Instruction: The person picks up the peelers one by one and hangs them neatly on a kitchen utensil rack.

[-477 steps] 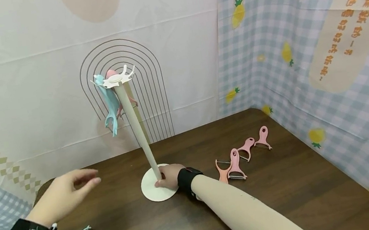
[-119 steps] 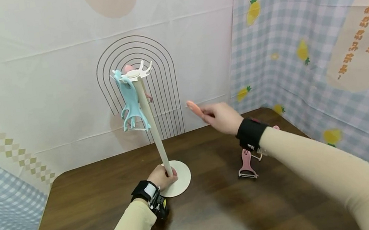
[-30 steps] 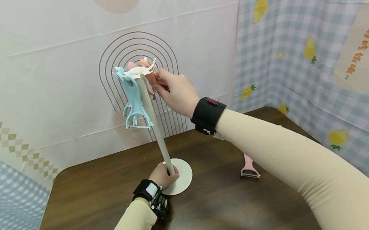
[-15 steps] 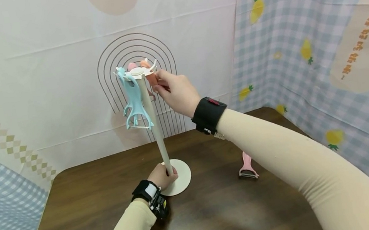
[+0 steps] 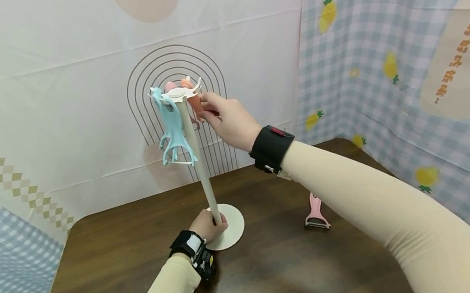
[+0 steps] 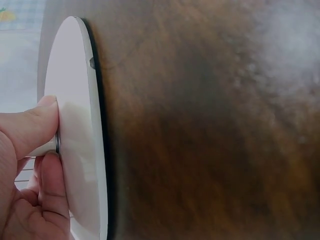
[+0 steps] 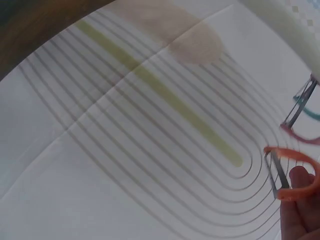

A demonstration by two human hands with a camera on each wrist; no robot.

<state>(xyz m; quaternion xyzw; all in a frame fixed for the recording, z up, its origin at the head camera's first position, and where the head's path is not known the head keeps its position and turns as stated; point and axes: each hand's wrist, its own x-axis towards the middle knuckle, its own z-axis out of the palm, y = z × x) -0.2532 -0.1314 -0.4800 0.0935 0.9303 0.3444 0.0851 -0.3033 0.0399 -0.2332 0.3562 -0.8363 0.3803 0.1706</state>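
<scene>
My right hand [image 5: 233, 119] pinches an orange Y-shaped peeler [image 5: 196, 104] just under a white hook at the top of a stand [image 5: 203, 170]. The peeler's top end shows above the hook ring. In the right wrist view, its blade and orange fork [image 7: 301, 193] point away from my fingertips. Low down, my left hand [image 5: 204, 225] grips the pole just above the round white base [image 5: 234, 227]. Two light blue peelers [image 5: 173, 127] hang on the stand's left side, overlapping. A pink peeler [image 5: 170, 85] hangs behind, mostly hidden by the pole and ring.
One pink peeler [image 5: 316, 211] lies on the dark wooden table [image 5: 134, 259] right of the base. My right forearm [image 5: 356, 190] covers the table area beyond it. A white cloth [image 5: 57, 120] hangs close behind the stand, and a checked cloth [image 5: 368, 74] closes off the right side.
Earlier, my right hand held the base while a blue peeler and the orange one lay on the table. Since then, both reached the stand and my left hand took the pole. The last second shows little movement.
</scene>
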